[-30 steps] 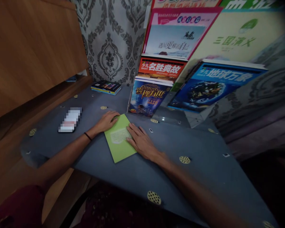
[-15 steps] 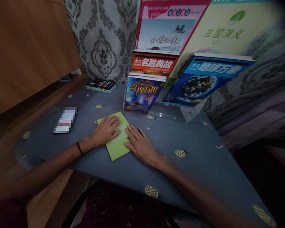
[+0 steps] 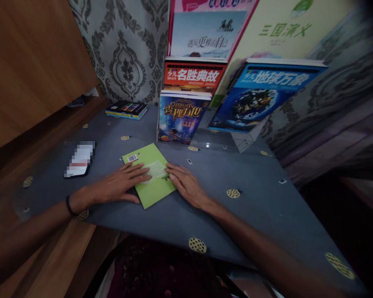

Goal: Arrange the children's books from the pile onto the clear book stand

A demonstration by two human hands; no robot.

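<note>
A thin green book (image 3: 157, 192) lies flat on the table, its barcode and a pale block of print facing up. My left hand (image 3: 119, 182) rests at the book's left edge, fingers stretched over the cover and thumb on the tabletop. On the opposite edge, my right hand (image 3: 186, 184) touches the cover with extended fingertips. Neither hand grips the book; both are open.
Behind the green book, a clear stand holds several upright books, among them a dark blue one (image 3: 182, 120) and a bright blue one (image 3: 261, 97). A phone (image 3: 80, 159) lies at left. A small stack of books (image 3: 127, 109) sits near the wall.
My left hand has slid left and toward me, off the middle of the cover, uncovering the barcode. My right hand has shifted slightly at its edge. The view has tilted a little.
</note>
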